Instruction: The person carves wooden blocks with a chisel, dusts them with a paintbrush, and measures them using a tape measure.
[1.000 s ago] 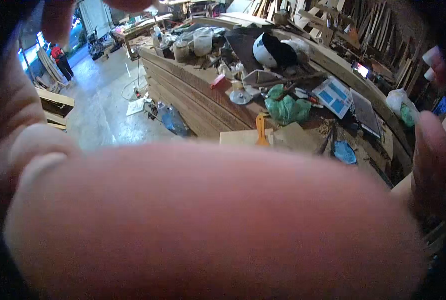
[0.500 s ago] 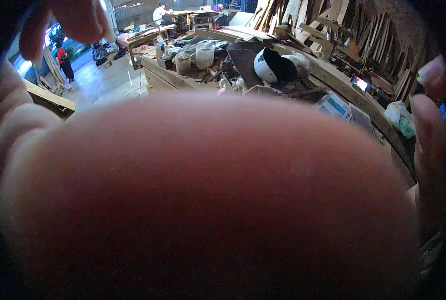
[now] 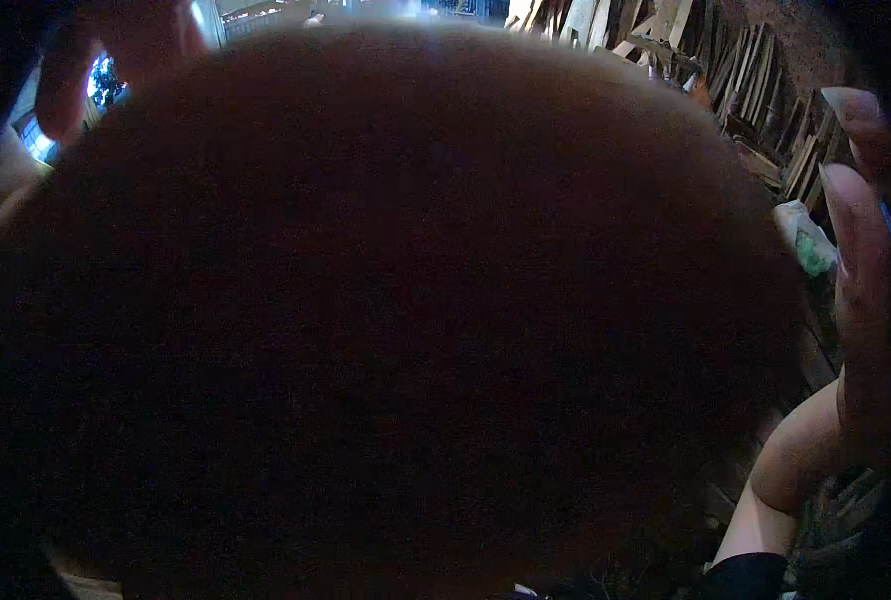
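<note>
A dark, blurred mass of skin fills most of the view, very close to the lens. It appears to be part of my left hand (image 3: 386,300), whose fingers hang in shadow at the upper left. Along the right edge is my right hand (image 3: 861,230), its fingers bent inward beside the lens, two fingertips a little apart. Its bare forearm (image 3: 781,470) runs down into a dark sleeve (image 3: 751,577). Whatever either hand grips, if anything, is hidden.
Wooden planks (image 3: 756,75) lean against the wall at the upper right. A white and green plastic bag (image 3: 811,245) lies below them. Bright daylight shows at the upper left. The covering hand hides most of the workshop.
The blurred hand has risen and darkened, now covering the bench, white helmet and floor seen before. My right forearm and sleeve have come into view at the lower right.
</note>
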`<state>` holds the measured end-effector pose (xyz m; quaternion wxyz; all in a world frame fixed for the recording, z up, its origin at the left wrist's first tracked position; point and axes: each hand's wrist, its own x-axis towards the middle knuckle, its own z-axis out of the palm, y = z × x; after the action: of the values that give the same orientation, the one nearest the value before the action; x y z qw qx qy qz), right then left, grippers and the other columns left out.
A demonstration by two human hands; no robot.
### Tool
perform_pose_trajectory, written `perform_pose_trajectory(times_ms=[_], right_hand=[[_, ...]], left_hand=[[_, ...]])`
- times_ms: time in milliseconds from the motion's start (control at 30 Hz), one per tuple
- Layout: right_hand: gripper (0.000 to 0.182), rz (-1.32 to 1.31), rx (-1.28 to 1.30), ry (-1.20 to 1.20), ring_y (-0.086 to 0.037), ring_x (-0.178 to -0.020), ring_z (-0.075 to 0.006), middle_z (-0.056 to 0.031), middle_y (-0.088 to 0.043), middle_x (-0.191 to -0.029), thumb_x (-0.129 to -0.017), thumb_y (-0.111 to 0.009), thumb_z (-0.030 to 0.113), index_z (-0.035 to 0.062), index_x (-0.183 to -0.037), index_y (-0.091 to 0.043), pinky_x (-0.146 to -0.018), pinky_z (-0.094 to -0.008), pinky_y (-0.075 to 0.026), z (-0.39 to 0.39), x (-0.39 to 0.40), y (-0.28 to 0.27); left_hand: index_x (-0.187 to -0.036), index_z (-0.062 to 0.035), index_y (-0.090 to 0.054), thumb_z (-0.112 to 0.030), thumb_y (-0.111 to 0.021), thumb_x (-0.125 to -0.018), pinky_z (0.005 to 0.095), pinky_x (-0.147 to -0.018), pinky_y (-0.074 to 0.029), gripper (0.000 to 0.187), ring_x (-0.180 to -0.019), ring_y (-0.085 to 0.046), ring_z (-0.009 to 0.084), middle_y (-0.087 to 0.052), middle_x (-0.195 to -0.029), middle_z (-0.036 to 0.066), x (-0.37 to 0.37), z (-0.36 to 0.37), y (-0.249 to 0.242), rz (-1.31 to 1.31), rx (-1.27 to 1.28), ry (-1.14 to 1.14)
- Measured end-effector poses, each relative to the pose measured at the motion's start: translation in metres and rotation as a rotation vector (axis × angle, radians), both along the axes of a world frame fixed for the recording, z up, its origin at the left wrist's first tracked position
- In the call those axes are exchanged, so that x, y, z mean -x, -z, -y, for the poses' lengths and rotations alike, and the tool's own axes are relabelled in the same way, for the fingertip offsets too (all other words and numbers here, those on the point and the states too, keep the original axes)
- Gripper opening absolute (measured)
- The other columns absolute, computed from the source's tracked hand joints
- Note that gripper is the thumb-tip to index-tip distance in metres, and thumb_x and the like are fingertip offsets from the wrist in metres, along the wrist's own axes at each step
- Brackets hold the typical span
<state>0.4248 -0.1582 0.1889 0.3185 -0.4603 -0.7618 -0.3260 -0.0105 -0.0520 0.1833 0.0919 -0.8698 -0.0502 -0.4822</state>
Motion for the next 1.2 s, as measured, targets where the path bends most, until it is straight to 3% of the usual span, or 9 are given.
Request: perform_pose_trajectory(times_ms=[433,833,1200], right_hand=[[0.068,0.029,-0.010,-0.028,-0.056,-0.107,-0.0361,-0.0275,-0.039,-0.136,-0.092,-0.051,0.017,0.0134,-0.148,-0.014,-0.077,-0.0399,-0.061,0.009,-0.001,-0.002],[0.067,0.258,-0.035,-0.326,-0.054,-0.106,-0.0378,-0.0290,-0.034,-0.138,-0.094,-0.046,0.013,0.0152,-0.149,-0.008,-0.075,-0.0400,-0.062,0.070,0.036,-0.005],[0.066,0.250,-0.071,-0.325,-0.053,-0.105,-0.0394,-0.0304,-0.030,-0.140,-0.097,-0.041,0.010,0.0168,-0.150,-0.003,-0.073,-0.0401,-0.063,0.058,0.038,-0.011]], left_hand=[[-0.134,-0.0041,-0.056,-0.058,-0.050,-0.091,0.0445,-0.107,-0.038,0.069,-0.131,-0.051,0.0301,-0.055,-0.140,0.016,-0.002,-0.002,-0.009,-0.013,0.018,0.000],[-0.134,-0.0055,-0.058,-0.058,-0.045,-0.095,0.0457,-0.112,-0.035,0.067,-0.134,-0.049,0.0289,-0.055,-0.142,0.015,-0.007,-0.003,-0.003,-0.007,0.059,0.043],[-0.134,-0.0068,-0.059,-0.058,-0.040,-0.097,0.0468,-0.116,-0.032,0.066,-0.137,-0.047,0.0278,-0.055,-0.144,0.013,-0.008,-0.004,-0.001,0.019,0.021,0.100]])
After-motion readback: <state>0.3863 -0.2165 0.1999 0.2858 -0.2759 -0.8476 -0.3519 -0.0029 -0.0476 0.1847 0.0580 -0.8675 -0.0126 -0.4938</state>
